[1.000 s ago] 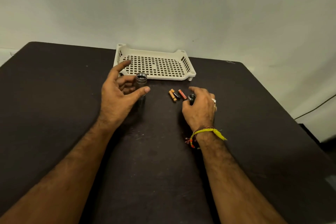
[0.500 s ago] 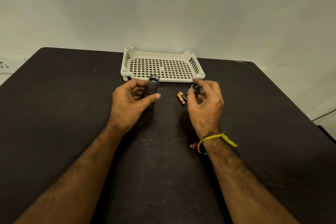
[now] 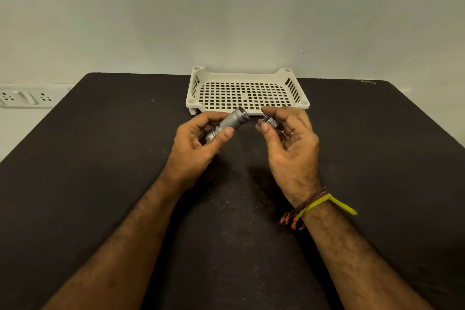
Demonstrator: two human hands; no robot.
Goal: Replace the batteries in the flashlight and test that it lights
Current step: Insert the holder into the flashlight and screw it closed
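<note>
My left hand (image 3: 198, 145) grips a silver flashlight body (image 3: 227, 122), tilted with its open end up and to the right, above the black table (image 3: 100, 171). My right hand (image 3: 292, 148) pinches the small silver end cap (image 3: 268, 121) between thumb and forefinger, a short gap to the right of the body's open end. The cap and the body are apart. Behind my right hand the loose batteries are hidden; only a small orange bit (image 3: 285, 136) shows between my fingers.
A cream perforated plastic tray (image 3: 193, 88) sits on the table at the back, just beyond my hands, against the pale wall. A white wall socket strip (image 3: 25, 97) is at the far left.
My left hand has lifted the flashlight body off the table and tilted it to the right. My right hand has raised the cap toward the open end, covering the batteries.
</note>
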